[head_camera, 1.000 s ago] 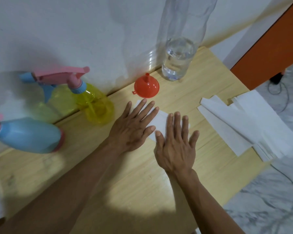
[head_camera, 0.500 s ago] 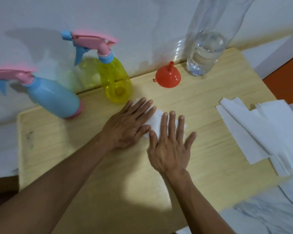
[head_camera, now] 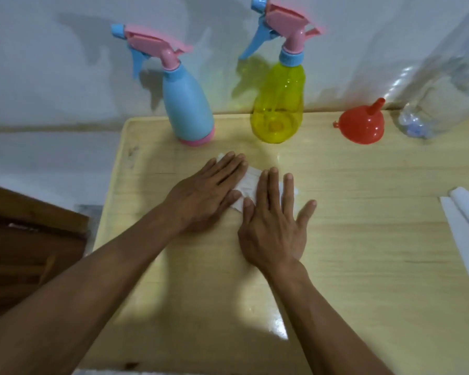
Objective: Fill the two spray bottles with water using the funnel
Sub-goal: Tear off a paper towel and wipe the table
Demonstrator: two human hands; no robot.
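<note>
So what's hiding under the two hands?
A white tissue lies flat on the wooden table under the left hand and right hand. Only its middle and some edges show; the hands cover the rest.

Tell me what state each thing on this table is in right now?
Blue spray bottle: upright, cap on.
Yellow spray bottle: upright, cap on, looks empty.
Funnel: upside down, spout up.
Clear bottle: upright, its contents hard to tell.
Tissue: flat under both hands.
Left hand: open, pressing.
Right hand: open, pressing.

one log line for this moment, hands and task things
left hand flat on tissue | right hand flat on tissue | funnel inverted, untouched | both sprayers capped
</note>
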